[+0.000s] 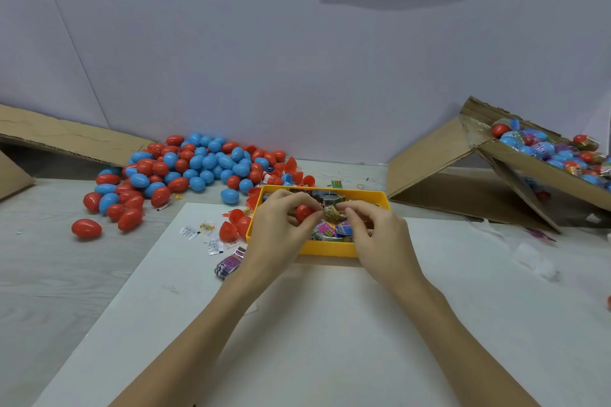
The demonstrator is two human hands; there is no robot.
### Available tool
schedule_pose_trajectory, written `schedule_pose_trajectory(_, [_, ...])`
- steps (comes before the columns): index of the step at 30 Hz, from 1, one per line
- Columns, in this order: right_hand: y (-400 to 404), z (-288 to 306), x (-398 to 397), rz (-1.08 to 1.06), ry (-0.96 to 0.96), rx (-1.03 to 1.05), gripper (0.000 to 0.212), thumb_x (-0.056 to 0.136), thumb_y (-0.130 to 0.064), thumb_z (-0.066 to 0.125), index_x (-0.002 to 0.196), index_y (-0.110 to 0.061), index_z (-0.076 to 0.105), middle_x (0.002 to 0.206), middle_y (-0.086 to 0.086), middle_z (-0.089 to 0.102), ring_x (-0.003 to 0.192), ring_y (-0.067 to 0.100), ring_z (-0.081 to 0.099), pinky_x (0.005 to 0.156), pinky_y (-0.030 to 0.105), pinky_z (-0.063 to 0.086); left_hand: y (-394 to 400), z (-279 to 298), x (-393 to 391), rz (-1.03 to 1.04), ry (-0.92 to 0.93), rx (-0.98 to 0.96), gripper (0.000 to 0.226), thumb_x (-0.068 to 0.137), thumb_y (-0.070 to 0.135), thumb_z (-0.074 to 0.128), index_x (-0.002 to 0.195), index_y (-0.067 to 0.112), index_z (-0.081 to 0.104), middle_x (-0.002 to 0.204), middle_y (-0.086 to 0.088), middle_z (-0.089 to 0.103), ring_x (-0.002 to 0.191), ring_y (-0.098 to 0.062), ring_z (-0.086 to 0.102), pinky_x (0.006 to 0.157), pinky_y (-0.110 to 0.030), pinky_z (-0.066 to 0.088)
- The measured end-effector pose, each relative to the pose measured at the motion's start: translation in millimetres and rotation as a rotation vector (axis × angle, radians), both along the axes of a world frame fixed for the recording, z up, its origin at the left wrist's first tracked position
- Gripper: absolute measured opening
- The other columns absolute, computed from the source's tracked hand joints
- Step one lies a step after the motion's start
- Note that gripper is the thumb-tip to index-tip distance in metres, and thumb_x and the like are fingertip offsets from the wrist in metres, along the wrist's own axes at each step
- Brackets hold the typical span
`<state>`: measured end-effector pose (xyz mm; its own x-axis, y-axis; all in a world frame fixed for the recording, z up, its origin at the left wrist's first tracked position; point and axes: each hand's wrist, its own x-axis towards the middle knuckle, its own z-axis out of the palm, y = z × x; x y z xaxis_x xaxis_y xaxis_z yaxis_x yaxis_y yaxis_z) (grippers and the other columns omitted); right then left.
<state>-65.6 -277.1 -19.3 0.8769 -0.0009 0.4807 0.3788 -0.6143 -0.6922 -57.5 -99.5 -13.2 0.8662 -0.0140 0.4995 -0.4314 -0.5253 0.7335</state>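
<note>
Over the middle of the counter, both hands meet above a yellow tray that sits at the far edge of a white sheet. The left hand has its grip curled round a red egg half, fingers wrapped over its top. The right hand keeps a narrow grip, thumb and forefinger pinching a small folded packet with a yellowish print. Packet and egg half are just beside each other, above the tray's middle; whether they touch cannot be told. Inside the tray lie more printed packets in pink, blue and grey.

Toward the counter's far left, a heap of red and blue eggs spreads out, and one single red egg lies apart nearer the left edge. A few open red halves rest just beside the tray's left wall, with a purple packet and small white sachets near them on the sheet. At the far right corner, a tilted cardboard box holds wrapped eggs. A flat cardboard flap leans at the far left.
</note>
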Motion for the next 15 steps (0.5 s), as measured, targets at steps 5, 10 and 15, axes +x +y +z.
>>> schedule_pose_trajectory(5, [-1.2,7.0,-3.2,-0.008,-0.057,0.01,0.036,0.105,-0.014,0.054,0.14,-0.018,0.063,0.134,-0.003,0.067,0.119,0.011,0.063,0.099,0.025,0.052,1.7,1.4,1.0,0.004,0.013,-0.055,0.008,0.09,0.02,0.077,0.098,0.021,0.078,0.099,0.007,0.063,0.083,0.005,0.061,0.064,-0.008,0.048])
schedule_pose_trajectory(10, [4.8,8.2,-5.7,0.096,-0.022,0.047,0.021,0.094,-0.018,0.074,0.115,-0.02,0.077,0.102,-0.011,0.076,0.096,0.001,0.068,0.088,0.019,0.055,1.1,1.7,1.7,-0.031,0.026,-0.042,0.01,0.092,0.018,0.075,0.101,0.019,0.078,0.098,0.003,0.064,0.076,0.007,0.062,0.062,-0.008,0.048])
schedule_pose_trajectory(15, [1.7,2.0,-1.8,0.039,0.0,-0.015,0.009,0.094,-0.026,0.074,0.093,-0.019,0.078,0.082,-0.012,0.073,0.081,0.004,0.066,0.071,0.017,0.053,1.3,-0.6,2.2,-0.002,0.03,-0.002,0.008,0.092,0.021,0.075,0.098,0.026,0.077,0.098,0.008,0.063,0.078,-0.004,0.063,0.064,-0.012,0.051])
